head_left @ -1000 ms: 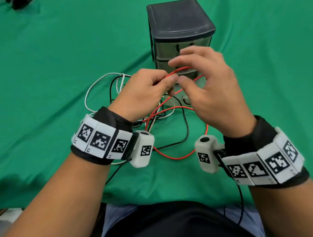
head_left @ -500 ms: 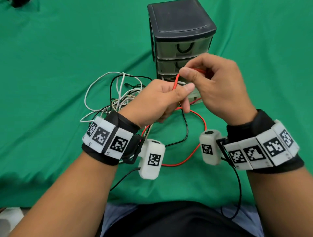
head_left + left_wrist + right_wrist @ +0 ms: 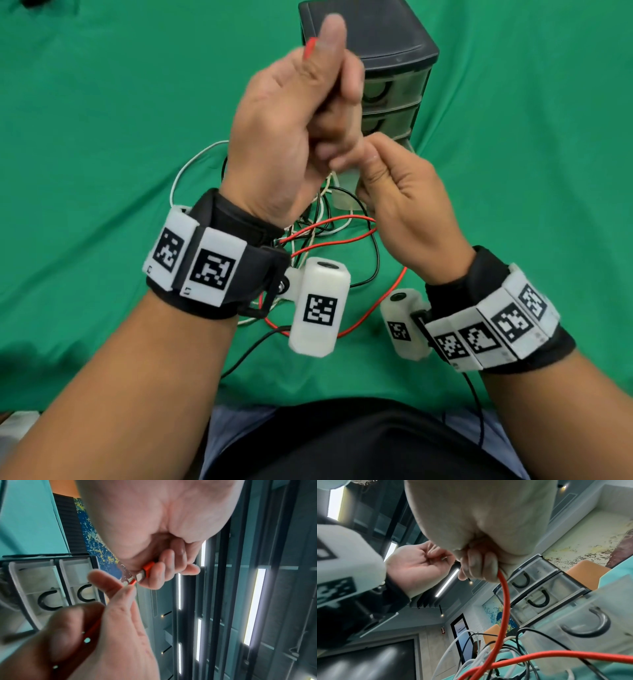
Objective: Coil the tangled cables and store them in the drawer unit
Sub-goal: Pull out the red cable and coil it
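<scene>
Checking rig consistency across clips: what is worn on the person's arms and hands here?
Bare hands and forearms, no sleeves. Each wrist carries a black band ringed with white blocks bearing black-and-white square markers, plus a white camera pod with its own marker. Thin black cables trail from the bands.

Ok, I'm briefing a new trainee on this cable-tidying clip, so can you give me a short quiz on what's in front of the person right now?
1. True or false: the left hand holds the connector end of the red cable, raised above the right hand.
2. Which drawer of the drawer unit stands pulled out? A) top B) middle C) bottom
3. Fill in: besides the red one, the cables lying tangled on the green cloth are white and ____.

Key: 1 true; 2 C; 3 black.
</scene>
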Demonstrator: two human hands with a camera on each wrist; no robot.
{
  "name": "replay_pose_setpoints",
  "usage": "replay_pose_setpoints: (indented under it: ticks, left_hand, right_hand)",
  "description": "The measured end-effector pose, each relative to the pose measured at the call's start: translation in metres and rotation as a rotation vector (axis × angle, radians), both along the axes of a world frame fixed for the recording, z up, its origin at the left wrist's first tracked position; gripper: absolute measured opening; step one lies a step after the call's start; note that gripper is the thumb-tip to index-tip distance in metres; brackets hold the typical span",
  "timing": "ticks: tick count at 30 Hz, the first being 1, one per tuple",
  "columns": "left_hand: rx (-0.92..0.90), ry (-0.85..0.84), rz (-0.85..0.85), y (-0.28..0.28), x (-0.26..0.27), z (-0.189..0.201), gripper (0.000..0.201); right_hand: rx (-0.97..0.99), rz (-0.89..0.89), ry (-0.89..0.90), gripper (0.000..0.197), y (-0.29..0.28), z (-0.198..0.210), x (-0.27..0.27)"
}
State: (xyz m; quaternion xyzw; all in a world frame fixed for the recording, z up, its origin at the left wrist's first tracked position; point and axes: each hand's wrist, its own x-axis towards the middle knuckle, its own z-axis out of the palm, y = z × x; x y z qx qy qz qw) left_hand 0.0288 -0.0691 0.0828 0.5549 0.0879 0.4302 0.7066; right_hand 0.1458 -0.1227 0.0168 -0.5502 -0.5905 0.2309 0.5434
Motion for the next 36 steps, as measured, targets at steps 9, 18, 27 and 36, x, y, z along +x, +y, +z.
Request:
replay_pose_setpoints:
  ticks: [9,18,27,36]
  left_hand:
    - [0.180,-0.023,0.337,0.021,-0.002,0.006,0.029]
    - [0.663,0.807,0.544,0.030,-0.008,-0.024,0.024]
    - [0.672,1.245,0.348,0.030,-0.017,-0.030,0.070]
    - [0.462,0.953,0.094,0.013,-0.014,-0.027,0.062]
  right_hand:
    - [-0.144,0.096,-0.174,0.026,-0.007,-0.001,-0.003]
    - [-0.126,0.119,-0.320,0.024,-0.013,0.015,0.007]
    - [-0.040,-0.031,-0.246,0.009,-0.016,0.025,0.031]
    - [0.104,-0.148,-0.171,0.014,-0.009,0.033,0.037]
